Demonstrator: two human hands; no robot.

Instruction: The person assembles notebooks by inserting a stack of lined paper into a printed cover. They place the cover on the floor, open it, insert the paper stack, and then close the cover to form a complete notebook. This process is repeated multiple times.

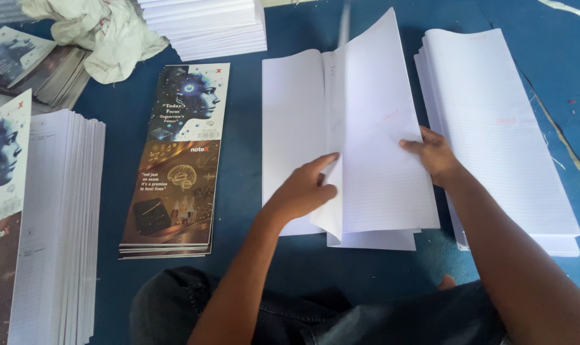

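A bundle of white lined sheets lies open like a big book in the middle of the blue floor. The left hand rests on it near the fold. Its fingers are stretched out and its thumb tucks under a page that is curling up, so it is pinching that page. The right hand lies on the right edge of the same bundle. Its fingers are bent and they press down on the top page. I cannot tell if they grip the edge.

Just to the right is a tall pile of white lined paper. It is long and thin, and it almost touches the open bundle.

To the left lies a small pile of printed covers. They are long and shiny. The far half is dark blue and white with a picture of a face. The near half is brown with a picture of a brain and some pale writing.

At the far left edge stands a thick stack of finished books with the same kind of cover on top. Far away at the top is another white paper pile. Beside it lies a crumpled pale cloth, and more covers sit at the far left corner.

The person's dark jeans show at the near edge.
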